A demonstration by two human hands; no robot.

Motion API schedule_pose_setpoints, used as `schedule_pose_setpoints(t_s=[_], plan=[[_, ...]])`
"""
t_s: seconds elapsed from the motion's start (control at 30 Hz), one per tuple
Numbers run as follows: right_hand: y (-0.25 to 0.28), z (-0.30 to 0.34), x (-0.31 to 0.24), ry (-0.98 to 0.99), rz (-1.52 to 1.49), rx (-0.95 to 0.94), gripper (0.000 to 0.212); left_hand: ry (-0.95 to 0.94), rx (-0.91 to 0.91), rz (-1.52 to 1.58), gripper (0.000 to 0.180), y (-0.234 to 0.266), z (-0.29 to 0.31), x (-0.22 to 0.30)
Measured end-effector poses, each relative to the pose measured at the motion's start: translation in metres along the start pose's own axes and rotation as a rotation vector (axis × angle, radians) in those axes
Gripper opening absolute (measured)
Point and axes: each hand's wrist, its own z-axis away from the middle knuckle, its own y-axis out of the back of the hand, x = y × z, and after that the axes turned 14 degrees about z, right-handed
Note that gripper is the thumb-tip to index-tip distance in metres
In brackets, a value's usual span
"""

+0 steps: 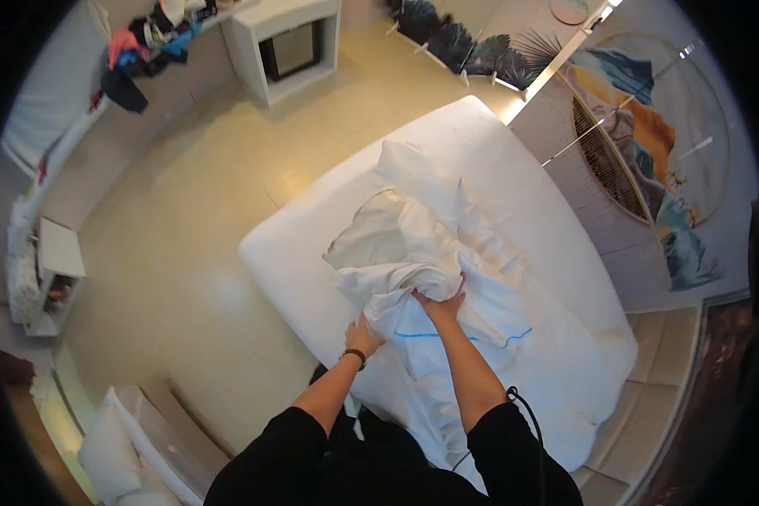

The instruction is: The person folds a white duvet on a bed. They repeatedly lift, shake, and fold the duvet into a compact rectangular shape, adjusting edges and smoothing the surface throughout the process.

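A rumpled white duvet cover (489,253) lies bunched over the middle of the bed, its folds gaping at the far left. A thin blue stripe (497,339) crosses the fabric on the near side. My right hand (441,305) is closed on the gathered folds, thumb toward the left, with some fingers hidden by cloth. Lower and to the left, my left hand (363,337) grips the near left edge of the same cover. Its fingertips are partly out of sight in the fabric. A dark band circles my left wrist.
The white-sheeted mattress (287,223) spreads beneath the cover. Beige padded panels (649,379) border it at the right, below a painted wardrobe (632,143). A white cabinet (253,51) stands across the floor. White pillows (114,447) rest at the lower left; clothes (143,51) are heaped at the upper left.
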Motion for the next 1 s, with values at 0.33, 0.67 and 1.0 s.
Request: schedule_pose_setpoints(t_s=[0.33,0.67,1.0], plan=[[0.004,-0.025,-0.028,0.305,0.265,-0.282,0.088,0.269,-0.587,1.15,0.04,0.03,-0.08,-0.03],[-0.025,-0.025,-0.016,-0.033,-0.366,0.058,0.051,0.355,-0.93,1.373,0.063,0.101,-0.028,0.01],[0.118,0.023,-0.018,-0.056,-0.688,-0.49,0.022,-0.227,-0.446,1.055,0.068,0.13,-0.053,0.073]])
